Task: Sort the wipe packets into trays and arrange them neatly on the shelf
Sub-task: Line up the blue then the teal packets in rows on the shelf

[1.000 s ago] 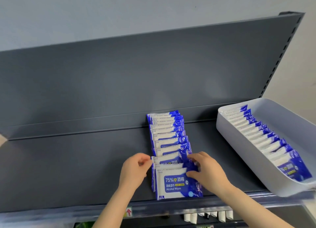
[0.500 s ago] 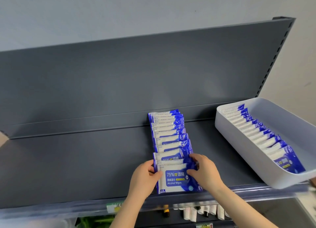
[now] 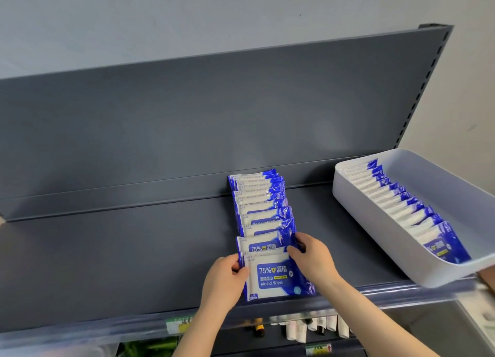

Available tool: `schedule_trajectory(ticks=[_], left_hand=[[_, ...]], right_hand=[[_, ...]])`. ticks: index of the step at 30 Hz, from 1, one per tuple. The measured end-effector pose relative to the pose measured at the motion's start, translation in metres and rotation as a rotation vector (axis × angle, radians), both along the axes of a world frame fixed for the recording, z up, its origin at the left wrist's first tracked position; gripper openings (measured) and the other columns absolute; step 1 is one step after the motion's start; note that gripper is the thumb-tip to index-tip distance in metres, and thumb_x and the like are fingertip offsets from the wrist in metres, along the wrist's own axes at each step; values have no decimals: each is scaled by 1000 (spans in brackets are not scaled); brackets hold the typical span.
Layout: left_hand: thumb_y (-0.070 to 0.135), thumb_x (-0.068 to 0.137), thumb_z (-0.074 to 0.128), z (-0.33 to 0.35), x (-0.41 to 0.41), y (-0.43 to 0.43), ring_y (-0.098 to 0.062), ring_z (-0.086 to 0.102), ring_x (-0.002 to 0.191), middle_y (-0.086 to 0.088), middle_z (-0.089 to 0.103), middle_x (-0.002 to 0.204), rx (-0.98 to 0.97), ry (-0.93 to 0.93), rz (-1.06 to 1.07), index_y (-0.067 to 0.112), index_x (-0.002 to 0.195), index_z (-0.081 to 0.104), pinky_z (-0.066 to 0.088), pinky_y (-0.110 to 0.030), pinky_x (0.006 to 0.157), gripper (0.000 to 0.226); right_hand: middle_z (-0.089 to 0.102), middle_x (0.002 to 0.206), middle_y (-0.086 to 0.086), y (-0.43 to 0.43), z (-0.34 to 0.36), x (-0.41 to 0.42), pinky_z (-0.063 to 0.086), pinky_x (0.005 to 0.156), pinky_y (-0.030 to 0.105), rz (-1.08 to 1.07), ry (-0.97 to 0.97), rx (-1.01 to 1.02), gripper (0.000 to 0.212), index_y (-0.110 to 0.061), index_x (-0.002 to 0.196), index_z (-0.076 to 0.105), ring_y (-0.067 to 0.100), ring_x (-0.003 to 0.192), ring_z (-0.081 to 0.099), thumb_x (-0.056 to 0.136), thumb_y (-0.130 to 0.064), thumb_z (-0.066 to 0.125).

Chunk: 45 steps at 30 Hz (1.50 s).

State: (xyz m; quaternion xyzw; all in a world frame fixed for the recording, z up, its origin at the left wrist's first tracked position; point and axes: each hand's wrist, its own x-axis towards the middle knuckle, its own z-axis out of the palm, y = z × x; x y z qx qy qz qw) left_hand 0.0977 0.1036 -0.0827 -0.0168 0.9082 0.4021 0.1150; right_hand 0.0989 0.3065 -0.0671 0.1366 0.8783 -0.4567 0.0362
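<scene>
A row of several blue-and-white alcohol wipe packets (image 3: 259, 204) leans in a line from the shelf's back lip towards the front edge. The front packet (image 3: 270, 276) faces me. My left hand (image 3: 223, 281) holds its left edge with curled fingers. My right hand (image 3: 313, 260) grips the right edge of the front packets, thumb on the face. A white tray (image 3: 375, 223) at the right holds another row of several packets (image 3: 401, 204) standing on edge.
The dark grey shelf (image 3: 120, 263) stretches bare to the left of the row. Its back panel rises behind. The tray overhangs the shelf's front edge at the right. Small bottles and labels show on a lower shelf (image 3: 308, 327).
My left hand moved right from just beside the packets and took the front packet's left edge. My right hand stayed on the right edge.
</scene>
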Motion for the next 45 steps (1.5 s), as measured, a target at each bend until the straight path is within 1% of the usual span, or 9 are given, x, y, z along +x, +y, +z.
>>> schedule_trajectory(ticks=[10, 14, 16, 20, 25, 28, 30, 35, 45], left_hand=[[36, 89, 62, -2, -8, 5, -5, 65, 90, 7, 61, 110, 58, -18, -50, 27, 109, 52, 59, -29, 75, 24], [32, 88, 64, -3, -5, 4, -6, 63, 92, 6, 60, 112, 42, -19, -29, 22, 126, 51, 59, -33, 75, 41], [32, 89, 64, 4, -4, 3, -4, 60, 92, 7, 55, 115, -8, 42, 7, 23, 132, 47, 56, -27, 71, 48], [30, 89, 64, 35, -11, 21, -3, 60, 90, 10, 54, 112, -22, 210, -15, 27, 123, 53, 54, -24, 66, 36], [19, 87, 63, 76, -30, 91, 2, 60, 86, 14, 63, 104, 23, 314, -192, 35, 109, 64, 53, -27, 79, 27], [23, 86, 63, 97, -34, 140, 5, 60, 84, 18, 62, 99, -11, 342, -305, 36, 110, 65, 51, -26, 81, 28], [24, 87, 62, 110, -35, 171, 5, 60, 84, 19, 61, 101, -35, 363, -373, 37, 111, 65, 51, -27, 82, 27], [22, 85, 61, 120, -39, 240, 1, 61, 85, 14, 63, 103, -60, 386, -475, 31, 112, 66, 52, -25, 82, 29], [29, 89, 62, 110, -54, 326, -13, 58, 109, 6, 60, 124, -408, 275, -617, 27, 127, 58, 49, -30, 87, 38]], right_hand=[[56, 131, -4, 12, -2, 11, 48, 82, 19, 60, 15, 84, 40, -17, 134, 48, 6, 107, 54, 94, -20, 54], [53, 135, -3, 14, -2, 14, 47, 89, 23, 85, 7, 100, 50, -18, 138, 43, 11, 118, 52, 91, -19, 59], [53, 134, -4, 18, 2, 18, 48, 90, 23, 96, 21, 71, 49, -17, 137, 44, 10, 115, 53, 90, -18, 60], [55, 132, -3, 37, 22, 17, 45, 89, 18, 53, 110, 76, 49, -19, 134, 49, 9, 113, 56, 87, -14, 62], [66, 105, -7, 93, 82, 10, 48, 91, 19, 75, 279, 47, 37, -16, 116, 65, 6, 92, 63, 82, -4, 64], [68, 90, -13, 149, 112, 11, 48, 86, 17, 62, 335, 147, 28, -18, 102, 71, 5, 86, 66, 80, -3, 63], [69, 89, -14, 193, 118, 10, 49, 86, 20, 73, 293, 292, 26, -21, 99, 72, 5, 84, 65, 80, -5, 65], [65, 114, -12, 275, 106, 6, 47, 81, 18, 308, -31, 688, 31, -29, 113, 65, 5, 95, 58, 83, -23, 70], [58, 121, -10, 305, 83, 3, 50, 91, 27, 678, -146, 799, 56, -32, 122, 55, 13, 107, 57, 73, -48, 74]])
